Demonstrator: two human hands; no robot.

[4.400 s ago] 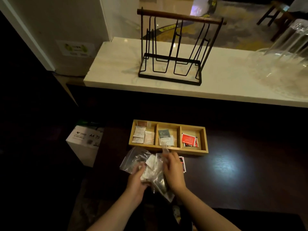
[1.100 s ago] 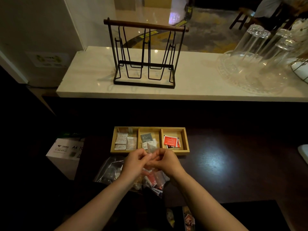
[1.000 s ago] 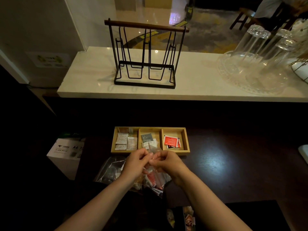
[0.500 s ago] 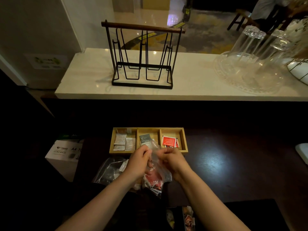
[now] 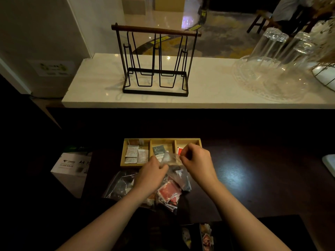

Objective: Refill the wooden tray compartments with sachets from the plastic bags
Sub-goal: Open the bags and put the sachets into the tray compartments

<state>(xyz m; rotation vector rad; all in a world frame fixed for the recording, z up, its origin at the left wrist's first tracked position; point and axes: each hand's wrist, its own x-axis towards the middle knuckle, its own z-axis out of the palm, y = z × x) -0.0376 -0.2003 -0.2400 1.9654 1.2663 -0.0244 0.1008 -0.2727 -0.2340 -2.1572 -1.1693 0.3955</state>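
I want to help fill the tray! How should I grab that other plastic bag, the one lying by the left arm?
Probably pinch the plastic bag by its loose upper edge, coming from the left: it lies flat and crumpled on the dark table, and the left hand blocks its right side.

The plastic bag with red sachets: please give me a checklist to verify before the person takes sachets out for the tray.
1. Both hands hold the bag mouth: left hand and right hand pinch the plastic bag. Ok.
2. Bag mouth open wide enough to reach in: cannot tell.
3. Red sachets present inside the bag: ok.
4. Wooden tray close in front of the hands: ok.
5. Right compartment has room: mostly hidden behind the right hand, cannot tell.
6. A hand free to pick sachets: not ok, both are busy.
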